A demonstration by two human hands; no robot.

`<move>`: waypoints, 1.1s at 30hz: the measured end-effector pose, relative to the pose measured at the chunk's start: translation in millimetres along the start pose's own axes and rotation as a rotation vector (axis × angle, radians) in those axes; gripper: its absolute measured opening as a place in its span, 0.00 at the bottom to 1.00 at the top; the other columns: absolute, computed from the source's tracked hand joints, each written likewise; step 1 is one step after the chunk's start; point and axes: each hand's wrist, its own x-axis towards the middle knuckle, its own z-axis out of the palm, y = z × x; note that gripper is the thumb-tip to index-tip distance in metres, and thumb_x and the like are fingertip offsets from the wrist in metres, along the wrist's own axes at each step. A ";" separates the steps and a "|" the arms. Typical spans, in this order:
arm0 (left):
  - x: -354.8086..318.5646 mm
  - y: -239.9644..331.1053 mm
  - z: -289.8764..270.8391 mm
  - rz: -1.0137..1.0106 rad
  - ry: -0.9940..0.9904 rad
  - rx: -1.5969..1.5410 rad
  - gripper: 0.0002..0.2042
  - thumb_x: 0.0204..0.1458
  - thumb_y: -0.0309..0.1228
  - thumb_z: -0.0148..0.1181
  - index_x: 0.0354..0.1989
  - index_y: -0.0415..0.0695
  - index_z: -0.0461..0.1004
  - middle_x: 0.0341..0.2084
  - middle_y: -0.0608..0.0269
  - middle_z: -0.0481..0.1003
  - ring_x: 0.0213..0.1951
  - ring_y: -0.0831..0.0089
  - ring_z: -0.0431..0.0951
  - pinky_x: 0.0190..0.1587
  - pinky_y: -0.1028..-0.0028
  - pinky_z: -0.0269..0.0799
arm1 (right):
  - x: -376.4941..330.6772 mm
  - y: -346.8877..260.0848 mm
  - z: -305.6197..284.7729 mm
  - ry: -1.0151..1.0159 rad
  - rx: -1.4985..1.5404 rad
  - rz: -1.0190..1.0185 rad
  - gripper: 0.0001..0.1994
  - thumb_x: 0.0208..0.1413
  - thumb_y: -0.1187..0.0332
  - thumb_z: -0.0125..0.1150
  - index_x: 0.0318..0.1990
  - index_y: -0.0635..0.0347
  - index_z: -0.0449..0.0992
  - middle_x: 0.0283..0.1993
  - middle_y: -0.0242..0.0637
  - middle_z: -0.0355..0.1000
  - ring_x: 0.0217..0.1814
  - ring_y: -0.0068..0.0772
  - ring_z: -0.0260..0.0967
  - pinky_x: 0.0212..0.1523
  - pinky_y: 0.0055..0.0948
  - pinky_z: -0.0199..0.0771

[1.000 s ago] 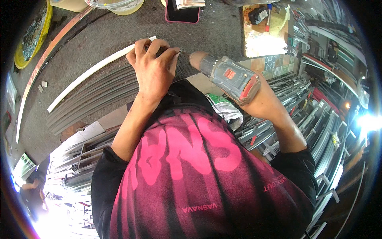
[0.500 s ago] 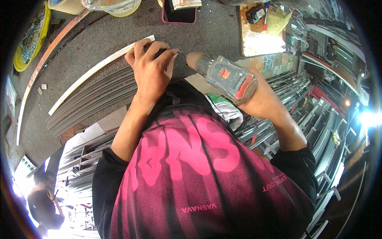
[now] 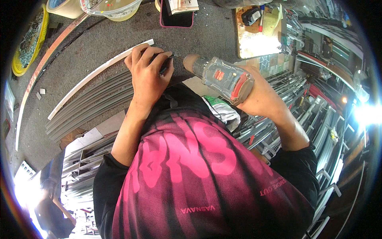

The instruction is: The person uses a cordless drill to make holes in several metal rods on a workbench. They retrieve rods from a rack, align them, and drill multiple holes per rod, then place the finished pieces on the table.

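Since the earlier frame, the left hand [image 3: 147, 65] has opened at the thumb: the thumb tip now sits below and apart from the index fingertip, and a dark piece [image 3: 166, 64] shows in the gap. A person [image 3: 53, 211] at the lower left has come further into view.

Hand state: the 2 hands are apart. The right hand [image 3: 260, 97] is wrapped around a power drill [image 3: 225, 77]; the handle is hidden. The drill lies slantwise at the near edge of the work surface [image 3: 211, 28], its nose directed toward the left fingertips, near them but not touching. The left fingers curl over the dark piece; whether they grip it or only touch it cannot be told.

Work area: a white strip [image 3: 95, 75] extends leftward from behind the left hand, its far end visible just beyond the knuckles. Dark grey strips [image 3: 89, 104] lie side by side on its near side.

Surroundings: a pink-edged phone [image 3: 177, 22] lies beyond the hands, partly under printed paper [image 3: 184, 5]. To its right, a board [image 3: 254, 44] bears a black item [image 3: 250, 16], a red and blue pen [image 3: 261, 24] and a yellow slip [image 3: 272, 20]. A yellow basket [image 3: 18, 70] at the far left contains small pieces.
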 end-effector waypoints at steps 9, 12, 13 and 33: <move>-2.8 -10.6 -15.7 0.006 0.027 -0.037 0.12 0.52 0.26 0.82 0.45 0.49 0.93 0.44 0.68 0.84 0.53 0.56 0.79 0.58 0.54 0.73 | 17.7 -27.0 -23.7 -0.041 0.012 -0.113 0.28 0.48 0.65 0.87 0.57 0.63 0.86 0.51 0.59 0.87 0.60 0.69 0.83 0.63 0.54 0.84; -3.7 -10.6 -17.5 -0.016 0.002 -0.037 0.12 0.52 0.24 0.83 0.45 0.49 0.93 0.44 0.67 0.85 0.52 0.56 0.80 0.59 0.55 0.75 | 30.0 -37.2 -34.3 -0.099 0.042 -0.077 0.24 0.47 0.65 0.87 0.52 0.64 0.88 0.46 0.59 0.88 0.55 0.68 0.86 0.58 0.54 0.86; -3.3 -11.0 -17.2 -0.019 0.000 -0.050 0.12 0.52 0.24 0.83 0.45 0.49 0.93 0.44 0.67 0.85 0.52 0.57 0.79 0.59 0.55 0.74 | 28.9 -40.8 -36.8 -0.084 0.039 -0.068 0.24 0.47 0.64 0.87 0.51 0.63 0.88 0.46 0.59 0.88 0.55 0.68 0.86 0.57 0.54 0.86; -4.9 -10.9 -18.7 -0.077 -0.059 -0.070 0.12 0.53 0.26 0.83 0.46 0.50 0.94 0.45 0.68 0.84 0.53 0.56 0.78 0.60 0.55 0.73 | 24.0 -62.7 -37.2 -0.003 -0.043 -0.062 0.28 0.48 0.59 0.86 0.56 0.61 0.88 0.45 0.59 0.88 0.54 0.67 0.86 0.57 0.56 0.87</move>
